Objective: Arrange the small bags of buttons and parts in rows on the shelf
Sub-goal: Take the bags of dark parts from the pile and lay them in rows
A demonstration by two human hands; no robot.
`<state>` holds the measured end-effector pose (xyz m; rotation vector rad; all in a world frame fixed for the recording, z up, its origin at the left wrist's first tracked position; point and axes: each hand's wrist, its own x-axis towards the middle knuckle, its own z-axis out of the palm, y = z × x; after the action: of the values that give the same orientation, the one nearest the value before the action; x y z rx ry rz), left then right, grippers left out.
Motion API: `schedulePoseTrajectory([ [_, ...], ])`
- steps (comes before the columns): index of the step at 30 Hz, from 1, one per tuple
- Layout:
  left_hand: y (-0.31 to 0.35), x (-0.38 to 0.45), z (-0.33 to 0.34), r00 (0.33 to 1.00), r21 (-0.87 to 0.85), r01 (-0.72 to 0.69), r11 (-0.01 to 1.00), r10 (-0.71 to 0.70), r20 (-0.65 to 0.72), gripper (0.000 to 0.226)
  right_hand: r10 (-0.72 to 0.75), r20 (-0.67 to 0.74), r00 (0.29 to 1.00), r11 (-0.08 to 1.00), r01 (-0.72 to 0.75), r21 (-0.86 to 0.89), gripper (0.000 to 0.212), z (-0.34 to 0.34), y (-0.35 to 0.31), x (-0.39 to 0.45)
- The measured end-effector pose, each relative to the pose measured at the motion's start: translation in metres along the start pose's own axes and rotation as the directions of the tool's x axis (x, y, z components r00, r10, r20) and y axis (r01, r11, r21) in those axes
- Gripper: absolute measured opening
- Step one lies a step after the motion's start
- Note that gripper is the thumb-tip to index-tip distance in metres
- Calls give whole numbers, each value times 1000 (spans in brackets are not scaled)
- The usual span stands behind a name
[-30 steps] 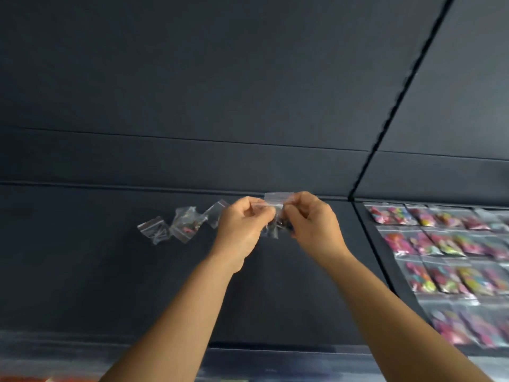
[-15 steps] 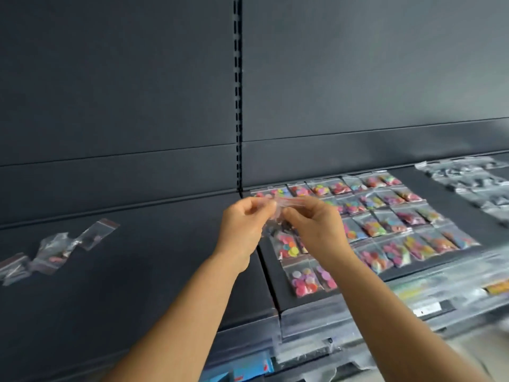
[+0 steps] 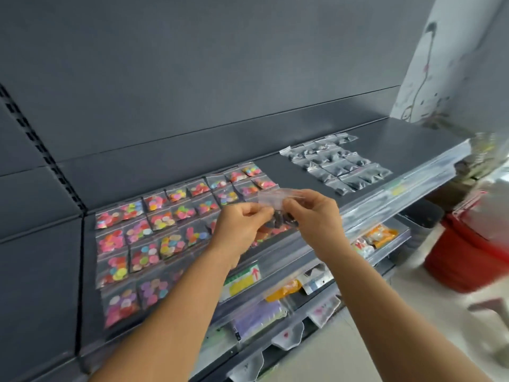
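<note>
Clear plastic bag (image 3: 278,205) of dark parts hangs above the shelf (image 3: 297,166), over the coloured button bags (image 3: 162,219). Left hand (image 3: 239,224) and right hand (image 3: 314,213) each pinch its top edge. Judged light, limp and slippery; hold at the sealed strip.

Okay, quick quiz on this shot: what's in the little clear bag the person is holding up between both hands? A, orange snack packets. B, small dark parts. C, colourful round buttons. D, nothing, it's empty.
B: the clear bag, pinched at its top edge by the left hand and right hand, shows small dark pieces at its bottom, unlike the colourful button bags lying in rows on the shelf.
</note>
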<state>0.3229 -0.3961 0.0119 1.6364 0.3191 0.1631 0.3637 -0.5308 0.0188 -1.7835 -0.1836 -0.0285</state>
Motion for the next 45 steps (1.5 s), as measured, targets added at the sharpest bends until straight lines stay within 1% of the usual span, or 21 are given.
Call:
schedulePoseTrajectory([
  [1, 1, 5, 15, 1000, -13, 1, 1000, -1, 14, 4, 4, -13, 1000, 1000, -4, 5, 14, -15, 5, 4],
  [5, 8, 19, 67, 991, -65, 21, 998, -12, 137, 10, 3, -23, 1000, 1000, -2, 27, 20, -58, 20, 17],
  [7, 11, 26, 88, 989, -61, 25, 998, -16, 149, 6, 12, -35, 999, 998, -10, 62, 19, -75, 24, 21],
  [10, 14, 40, 116, 991, -68, 29, 997, -19, 135, 5, 53, -44, 998, 991, -47, 128, 14, -100, 31, 31],
  [13, 18, 55, 146, 987, -80, 22, 997, -9, 161, 5, 91, -27, 996, 987, -86, 133, 10, -122, 40, 43],
  [15, 19, 68, 165, 980, -94, 26, 995, -7, 197, 4, 124, -60, 990, 984, -115, 136, 8, -138, 46, 56],
  [17, 21, 84, 185, 975, -115, 37, 993, -11, 222, 1, 132, -124, 983, 981, -112, 156, 8, -153, 52, 73],
  [19, 23, 103, 206, 973, -148, 41, 988, -5, 230, 8, 131, -187, 974, 983, -103, 154, 13, -168, 59, 95],
  [21, 28, 125, 226, 974, -171, 40, 984, -1, 225, 18, 133, -215, 968, 982, -100, 158, 16, -181, 66, 118],
  [25, 38, 170, 259, 980, -95, -42, 995, 59, 190, 24, 161, -224, 961, 979, -126, 161, 16, -206, 73, 169],
  [27, 44, 191, 270, 978, -48, -106, 993, 113, 175, 22, 166, -218, 962, 979, -133, 157, 18, -217, 74, 193],
  [29, 50, 210, 279, 974, 36, -173, 984, 166, 155, 18, 156, -221, 963, 983, -131, 126, 19, -227, 76, 214],
  [31, 54, 227, 286, 972, 96, -206, 974, 192, 138, 19, 140, -225, 964, 988, -122, 93, 17, -236, 79, 233],
  [34, 56, 247, 293, 978, 104, -193, 976, 183, 100, 21, 138, -231, 963, 989, -123, 81, 13, -246, 86, 260],
  [38, 56, 273, 298, 987, 118, -160, 980, 159, 11, 21, 99, -214, 972, 994, -107, -27, 16, -258, 99, 298],
  [42, 53, 298, 305, 982, 179, -132, 975, 153, -111, 22, 48, -139, 989, 994, -61, -94, 17, -266, 116, 343],
  [45, 50, 316, 318, 973, 264, -91, 960, 142, -181, 22, 61, -61, 996, 989, -69, -135, 11, -268, 128, 377],
])
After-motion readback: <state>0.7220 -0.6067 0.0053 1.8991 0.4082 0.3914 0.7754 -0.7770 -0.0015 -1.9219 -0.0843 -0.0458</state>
